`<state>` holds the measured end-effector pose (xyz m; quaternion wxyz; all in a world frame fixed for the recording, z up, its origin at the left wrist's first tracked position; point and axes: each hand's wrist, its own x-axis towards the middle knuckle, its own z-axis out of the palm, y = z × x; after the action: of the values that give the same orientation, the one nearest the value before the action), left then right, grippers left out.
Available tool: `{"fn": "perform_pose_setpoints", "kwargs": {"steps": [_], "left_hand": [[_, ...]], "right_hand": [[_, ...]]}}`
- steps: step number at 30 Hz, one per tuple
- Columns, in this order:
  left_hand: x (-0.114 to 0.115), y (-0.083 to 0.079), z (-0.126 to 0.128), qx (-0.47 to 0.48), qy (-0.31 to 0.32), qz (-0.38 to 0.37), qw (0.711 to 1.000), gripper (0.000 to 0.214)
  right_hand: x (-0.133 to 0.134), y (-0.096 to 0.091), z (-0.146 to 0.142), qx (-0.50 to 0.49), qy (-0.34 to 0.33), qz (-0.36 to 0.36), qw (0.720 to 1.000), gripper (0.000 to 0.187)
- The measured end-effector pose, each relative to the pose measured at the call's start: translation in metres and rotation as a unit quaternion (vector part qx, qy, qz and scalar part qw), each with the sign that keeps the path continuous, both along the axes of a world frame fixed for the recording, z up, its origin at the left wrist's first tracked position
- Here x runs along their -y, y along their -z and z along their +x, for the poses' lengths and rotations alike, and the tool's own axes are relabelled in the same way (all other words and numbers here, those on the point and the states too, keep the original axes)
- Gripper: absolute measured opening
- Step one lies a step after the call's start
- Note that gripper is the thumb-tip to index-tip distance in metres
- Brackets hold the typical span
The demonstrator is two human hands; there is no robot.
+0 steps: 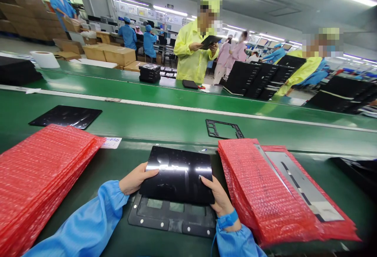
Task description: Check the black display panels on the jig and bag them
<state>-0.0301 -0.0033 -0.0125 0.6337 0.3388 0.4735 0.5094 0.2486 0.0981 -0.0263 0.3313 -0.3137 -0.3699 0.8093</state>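
Note:
A glossy black tablet screen panel (176,182) is held up in front of me, tilted so that it mirrors the ceiling lights. My left hand (138,177) grips its left edge, thumb on the glass. At the right edge my right hand (218,195) is closed the same way, with a blue strap at the wrist. Under the panel lies a dark fixture plate (172,225) with several white round studs, its far part covered by the panel. Just right of my right hand are stacked red bubble-wrap sleeves (253,186); a grey-backed panel (303,182) lies partly out of one.
More red bubble-wrap sleeves (44,178) are piled at left. Farther off on the green bench lie another black panel (66,116) and a thin black frame (224,129). Across the conveyor, a person in yellow (193,48) holds a dark tablet-like object near stacked black trays (244,78).

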Motion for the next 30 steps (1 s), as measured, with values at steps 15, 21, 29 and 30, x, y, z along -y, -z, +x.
{"fn": "perform_pose_setpoints", "kwargs": {"steps": [15,21,29,30], "left_hand": [[-0.0012,0.0018,-0.0009,-0.001,0.001,-0.006,1.000,0.038],[-0.0016,0.0006,-0.0009,-0.004,0.004,-0.012,1.000,0.039],[-0.0008,0.0002,-0.0017,-0.020,0.009,-0.028,0.999,0.045],[-0.0006,0.0001,-0.0019,-0.020,0.010,-0.032,0.999,0.045]], "right_hand": [[0.0002,-0.0048,-0.0011,0.019,0.006,0.010,1.000,0.051],[-0.0003,-0.0026,-0.0005,0.009,0.001,0.008,1.000,0.042],[-0.0008,-0.0013,-0.0011,-0.005,-0.014,0.026,1.000,0.037],[-0.0004,-0.0027,-0.0015,-0.006,-0.013,0.031,0.999,0.038]]}}
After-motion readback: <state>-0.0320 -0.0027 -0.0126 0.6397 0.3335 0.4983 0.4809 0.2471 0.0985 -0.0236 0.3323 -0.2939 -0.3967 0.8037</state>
